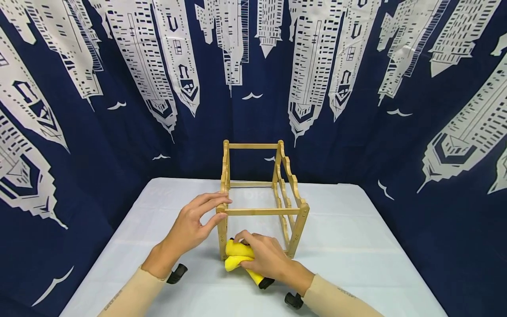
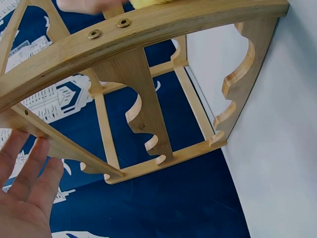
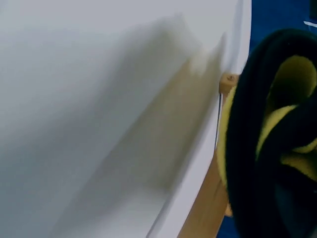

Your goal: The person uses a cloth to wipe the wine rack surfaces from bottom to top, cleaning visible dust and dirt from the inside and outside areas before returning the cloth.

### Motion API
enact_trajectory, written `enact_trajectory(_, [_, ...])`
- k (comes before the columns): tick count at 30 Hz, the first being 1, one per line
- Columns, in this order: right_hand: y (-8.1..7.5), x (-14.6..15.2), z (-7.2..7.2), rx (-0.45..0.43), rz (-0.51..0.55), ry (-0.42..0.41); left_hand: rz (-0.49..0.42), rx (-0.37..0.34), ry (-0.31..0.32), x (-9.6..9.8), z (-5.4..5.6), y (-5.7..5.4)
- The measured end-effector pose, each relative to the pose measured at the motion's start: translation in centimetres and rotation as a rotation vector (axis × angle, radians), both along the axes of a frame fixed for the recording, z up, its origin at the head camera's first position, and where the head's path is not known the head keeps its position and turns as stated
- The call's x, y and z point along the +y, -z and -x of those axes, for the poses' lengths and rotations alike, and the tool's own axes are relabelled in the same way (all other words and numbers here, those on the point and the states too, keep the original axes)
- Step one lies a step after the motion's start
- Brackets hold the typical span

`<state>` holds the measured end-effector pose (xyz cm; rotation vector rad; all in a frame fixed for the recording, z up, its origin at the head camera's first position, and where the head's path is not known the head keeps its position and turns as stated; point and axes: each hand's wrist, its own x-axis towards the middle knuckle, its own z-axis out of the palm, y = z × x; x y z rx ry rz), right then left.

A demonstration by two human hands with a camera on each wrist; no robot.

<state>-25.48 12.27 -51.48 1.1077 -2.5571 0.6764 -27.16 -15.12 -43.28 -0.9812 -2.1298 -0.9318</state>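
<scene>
A light wooden rack (image 1: 263, 211) with scalloped side rails stands on the table. My left hand (image 1: 190, 226) holds its near left top corner, thumb at the front and fingers across the side rail. In the left wrist view, the fingers (image 2: 30, 171) look fairly straight, their tips against a rail. Low at the rack's near left leg, my right hand (image 1: 269, 257) grips a folded yellow cloth (image 1: 239, 250) with black edging. This cloth (image 3: 247, 134) fills the right side of the right wrist view and hides the right fingers there.
A white-covered table (image 1: 348, 237) lies under the rack. Behind and beside it hangs a dark blue curtain (image 1: 233, 119) with white building prints. A small black device (image 1: 177, 274) sits by the left wrist, and another black device (image 1: 293, 300) by the right.
</scene>
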Motion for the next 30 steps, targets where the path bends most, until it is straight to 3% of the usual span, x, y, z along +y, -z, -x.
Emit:
enact_trajectory(5, [0.4, -0.9, -0.2, 0.033, -0.095, 0.007, -0.012, 0.012, 0.010, 0.2, 0.0, 0.3])
enact_trajectory(15, [0.6, -0.5, 0.6, 0.237, -0.103, -0.036, -0.016, 0.037, -0.014, 1.3, 1.0, -0.1])
enact_trajectory(21, [0.7, 0.0, 1.1, 0.240, -0.092, -0.058, -0.006, 0.005, -0.016, 1.6, 1.5, -0.3])
enact_trajectory(30, [1.1, 0.7, 1.3, 0.173, -0.123, 0.002, -0.011, 0.005, -0.009, 1.6, 1.4, -0.6])
